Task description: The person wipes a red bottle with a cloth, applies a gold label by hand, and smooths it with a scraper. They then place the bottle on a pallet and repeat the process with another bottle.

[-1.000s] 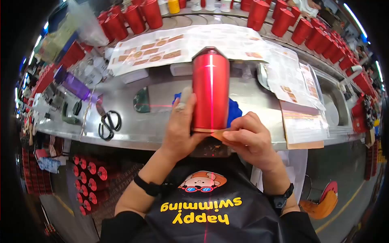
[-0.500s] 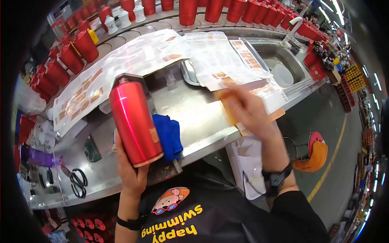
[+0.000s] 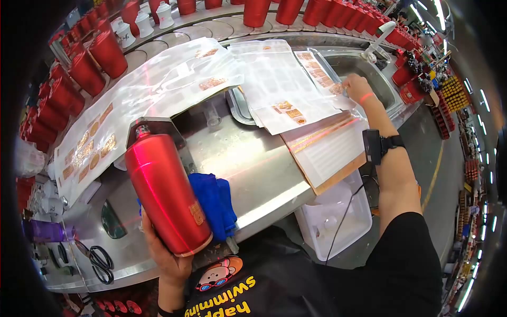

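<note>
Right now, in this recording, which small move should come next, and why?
Probably bring the right hand over to the red cylindrical metal bottle: only the left hand is on it, near its base, while the right is stretched out beside the grey steel sink.

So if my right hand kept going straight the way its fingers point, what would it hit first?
Your right hand would likely meet the narrow printed sheet beside the sink first; depth is unclear, so the two may be touching.

Upside-down yellow "swimming" and cut-off "happ" on black apron [image 3: 285,282], unreadable gold label [image 3: 197,213] on red bottle [image 3: 161,182]
</note>
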`<state>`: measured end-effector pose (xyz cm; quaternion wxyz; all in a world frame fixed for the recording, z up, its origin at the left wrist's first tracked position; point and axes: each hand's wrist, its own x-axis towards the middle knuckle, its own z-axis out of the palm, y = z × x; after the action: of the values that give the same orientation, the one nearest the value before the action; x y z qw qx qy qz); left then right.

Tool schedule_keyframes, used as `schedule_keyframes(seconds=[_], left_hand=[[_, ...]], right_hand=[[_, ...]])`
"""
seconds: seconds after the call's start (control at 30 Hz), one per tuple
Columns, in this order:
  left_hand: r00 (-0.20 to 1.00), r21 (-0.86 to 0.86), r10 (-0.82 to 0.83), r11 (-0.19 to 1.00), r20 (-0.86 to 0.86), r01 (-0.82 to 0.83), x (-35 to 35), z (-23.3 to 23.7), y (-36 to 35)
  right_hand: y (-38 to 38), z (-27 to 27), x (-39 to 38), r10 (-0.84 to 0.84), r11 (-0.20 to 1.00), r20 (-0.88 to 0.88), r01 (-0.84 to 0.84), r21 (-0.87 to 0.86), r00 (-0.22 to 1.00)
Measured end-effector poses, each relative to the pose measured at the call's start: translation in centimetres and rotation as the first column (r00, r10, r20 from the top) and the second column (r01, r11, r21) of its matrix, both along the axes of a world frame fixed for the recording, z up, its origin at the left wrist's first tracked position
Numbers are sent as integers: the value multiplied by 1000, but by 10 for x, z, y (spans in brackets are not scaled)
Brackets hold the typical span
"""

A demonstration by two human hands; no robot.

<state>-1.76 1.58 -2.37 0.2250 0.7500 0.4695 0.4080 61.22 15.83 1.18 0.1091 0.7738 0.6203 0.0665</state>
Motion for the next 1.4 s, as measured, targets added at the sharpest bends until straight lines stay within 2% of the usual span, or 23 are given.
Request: schedule_keyframes(seconds=[0.07,0.17,0.27,0.37,0.47,0.5,0.57,0.67,0.7,0.77,0.83,0.87,0.97,1.03,1.1,1.17,1.2,1.23,1.3,1.37,1.4], left_hand=[[1000,13,5,1000,-23,-5,-2,-1,0],[999,-38,9,999,33,-7,0,0,-2],[999,-34,0,999,36,1,1,2,-1],[998,-48,-8,999,58,11,1,2,-2],[995,-45,-21,999,95,25,1,-1,0],[996,-43,-27,999,89,31,1,-1,0],[996,-38,-41,998,76,44,1,1,0],[993,-1,-98,995,61,98,-1,-3,3],[992,-12,-105,994,74,106,-2,-3,3],[989,-30,-112,993,101,115,0,-2,3],[991,19,-104,994,79,103,1,1,6],[993,30,-95,995,75,93,1,2,6],[992,23,-90,996,84,89,5,7,9],[987,-34,-69,997,146,75,9,11,8],[998,59,-57,997,26,55,1,12,12],[997,111,-50,992,-60,57,1,17,15],[997,113,-47,992,-61,54,1,19,13],[997,124,-43,991,-69,51,0,20,13],[996,148,-40,988,-79,51,0,19,13],[997,133,-42,990,-61,50,3,24,11],[997,134,-38,990,-66,47,2,22,10]], right_hand=[[11,12,-14,-238,971,-175,238,-20,955],[12,8,-4,-183,983,-258,183,-26,949],[11,-1,7,-12,990,-78,23,142,997],[17,-12,15,140,930,216,-203,308,966],[27,41,-55,82,983,-223,-42,180,971],[38,51,-73,154,974,-377,-76,214,913],[63,63,-104,286,949,-640,-121,290,713],[104,61,-158,177,984,-791,-95,150,586],[125,46,-164,293,956,-579,-253,151,760],[159,4,-163,458,881,-246,-472,0,854],[164,-26,-167,375,927,-207,-370,65,903],[172,-31,-161,406,914,-158,-405,38,900],[155,-7,-170,385,922,-48,-386,-24,922],[137,19,-180,509,861,-138,-506,54,850],[108,38,-196,608,791,-305,-524,316,733],[71,77,-237,596,803,-404,-512,306,694],[56,87,-252,666,746,-409,-572,342,624],[41,98,-267,727,685,-409,-624,376,551],[-1,124,-309,737,643,-574,-628,438,355],[-22,137,-337,754,548,-634,-698,461,172],[-36,144,-354,646,641,-738,-665,383,198]])
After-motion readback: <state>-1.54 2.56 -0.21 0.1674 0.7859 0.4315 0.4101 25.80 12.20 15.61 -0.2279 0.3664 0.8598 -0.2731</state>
